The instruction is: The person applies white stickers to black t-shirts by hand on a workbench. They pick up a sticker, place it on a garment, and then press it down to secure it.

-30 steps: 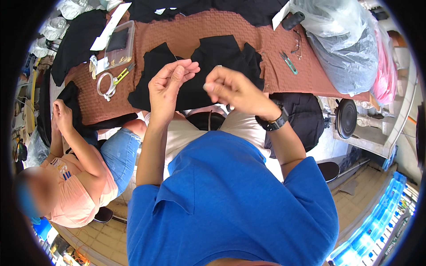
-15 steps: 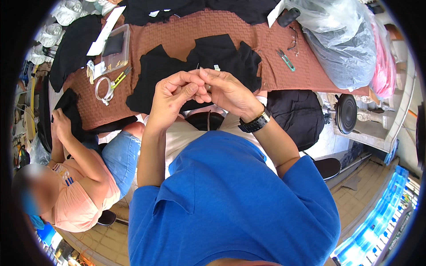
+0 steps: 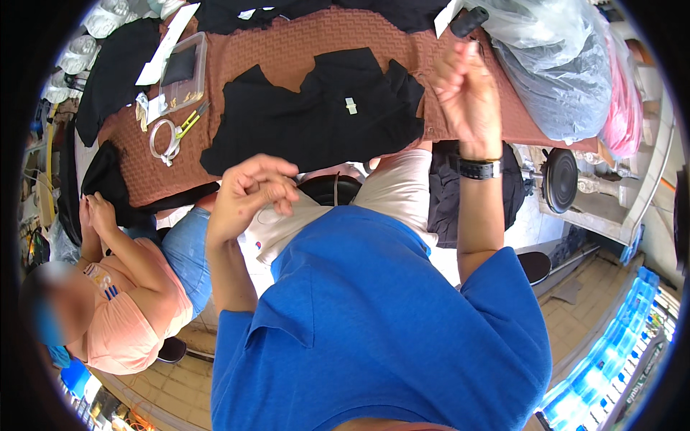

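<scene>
My left hand is raised over my lap, just in front of the near edge of a black cloth piece. Its fingers curl in toward the thumb, and whatever they pinch is too small to see. My right hand is up over the right side of the table, slightly blurred. Its thumb and fingertips come together near a black thread spool; anything between them cannot be made out. The black cloth lies spread flat, with a small pale label on it.
A brown cloth covers the table. Yellow snips, a white ring and a clear plastic box lie left. Stuffed plastic bags stand right. At left sits another person, hands on black fabric.
My hands, together over the black cloth before, have parted. The right swung up and right, now hiding the green snips; the left drew back down and left. The label is now uncovered.
</scene>
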Demonstrator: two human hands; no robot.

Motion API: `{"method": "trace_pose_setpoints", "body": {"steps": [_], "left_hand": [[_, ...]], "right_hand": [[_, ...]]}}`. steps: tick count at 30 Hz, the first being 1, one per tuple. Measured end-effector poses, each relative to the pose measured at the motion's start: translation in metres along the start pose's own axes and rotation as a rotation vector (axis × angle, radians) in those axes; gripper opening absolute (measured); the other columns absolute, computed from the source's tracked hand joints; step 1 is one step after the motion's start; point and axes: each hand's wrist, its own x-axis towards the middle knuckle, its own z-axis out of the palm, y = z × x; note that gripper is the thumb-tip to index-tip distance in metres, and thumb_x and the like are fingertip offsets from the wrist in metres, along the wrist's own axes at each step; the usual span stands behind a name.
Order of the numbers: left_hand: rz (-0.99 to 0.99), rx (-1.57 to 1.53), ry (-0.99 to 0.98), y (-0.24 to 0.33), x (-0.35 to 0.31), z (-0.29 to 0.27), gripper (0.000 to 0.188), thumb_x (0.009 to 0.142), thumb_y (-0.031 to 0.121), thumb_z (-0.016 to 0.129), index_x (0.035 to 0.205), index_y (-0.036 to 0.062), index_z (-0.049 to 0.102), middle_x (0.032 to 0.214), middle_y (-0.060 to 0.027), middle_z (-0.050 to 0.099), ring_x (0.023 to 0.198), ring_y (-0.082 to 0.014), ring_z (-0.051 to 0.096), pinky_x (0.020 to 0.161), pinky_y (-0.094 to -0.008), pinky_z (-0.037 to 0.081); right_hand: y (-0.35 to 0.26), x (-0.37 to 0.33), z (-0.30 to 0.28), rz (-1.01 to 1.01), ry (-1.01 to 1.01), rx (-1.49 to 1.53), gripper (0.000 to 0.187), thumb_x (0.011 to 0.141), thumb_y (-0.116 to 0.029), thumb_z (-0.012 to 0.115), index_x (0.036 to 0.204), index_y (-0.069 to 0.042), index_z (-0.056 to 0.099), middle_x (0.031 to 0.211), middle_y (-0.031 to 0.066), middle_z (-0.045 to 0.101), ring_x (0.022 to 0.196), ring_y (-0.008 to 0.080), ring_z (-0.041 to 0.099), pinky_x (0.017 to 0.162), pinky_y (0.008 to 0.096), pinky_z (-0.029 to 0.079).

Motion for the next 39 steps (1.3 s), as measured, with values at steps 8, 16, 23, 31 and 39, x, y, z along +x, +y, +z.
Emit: {"method": "trace_pose_setpoints", "body": {"steps": [8,16,23,31,39], "left_hand": [[-0.289,0.047,-0.035,-0.038,-0.014,-0.002,0.015,0.1,0.012,0.068,0.103,-0.0026,0.069,0.086,-0.0103,0.075,0.076,-0.0141,0.073,0.07,-0.0244,0.058],[-0.407,0.101,-0.125,-0.06,-0.006,-0.004,0.019,0.103,0.018,0.066,0.104,-0.0016,0.068,0.088,-0.0081,0.074,0.078,-0.0126,0.072,0.073,-0.0235,0.057],[-0.447,0.158,-0.122,-0.073,-0.014,-0.01,0.018,0.103,0.016,0.064,0.105,-0.0019,0.068,0.092,-0.0087,0.073,0.085,-0.0133,0.071,0.078,-0.0248,0.057],[0.382,0.937,0.505,-0.04,0.079,0.001,0.04,0.091,0.025,0.076,0.121,0.0018,0.064,0.112,-0.0128,0.061,0.105,-0.0286,0.058,0.089,-0.0381,0.048],[0.396,1.193,0.486,-0.035,0.183,-0.02,0.022,0.097,0.021,0.066,0.105,0.0001,0.066,0.102,-0.0191,0.07,0.1,-0.0404,0.064,0.088,-0.0458,0.051]], "right_hand": [[-0.053,-0.021,-0.031,-0.172,0.097,-0.252,0.023,0.107,-0.02,0.059,0.112,0.001,0.067,0.081,0.0018,0.056,0.063,0.0068,0.04,0.057,0.0221,0.033],[-0.091,-0.044,-0.027,-0.341,0.114,-0.556,0.02,0.106,-0.015,0.059,0.116,0.0,0.068,0.08,0.0052,0.063,0.058,0.0062,0.037,0.055,0.0228,0.031],[-0.108,-0.056,-0.027,-0.363,0.168,-0.689,0.018,0.105,-0.012,0.06,0.116,0.0,0.068,0.081,0.0063,0.065,0.058,0.0053,0.039,0.055,0.0204,0.034],[-0.047,-0.041,0.024,0.144,-0.014,-0.846,0.015,0.101,-0.013,0.066,0.112,-0.002,0.068,0.098,0.0117,0.077,0.075,0.0097,0.067,0.066,0.0221,0.052],[0.095,0.003,-0.043,-0.082,0.13,-1.328,0.013,0.089,-0.009,0.077,0.097,0.0,0.073,0.11,0.0083,0.07,0.087,0.015,0.068,0.074,0.0281,0.052]]}}
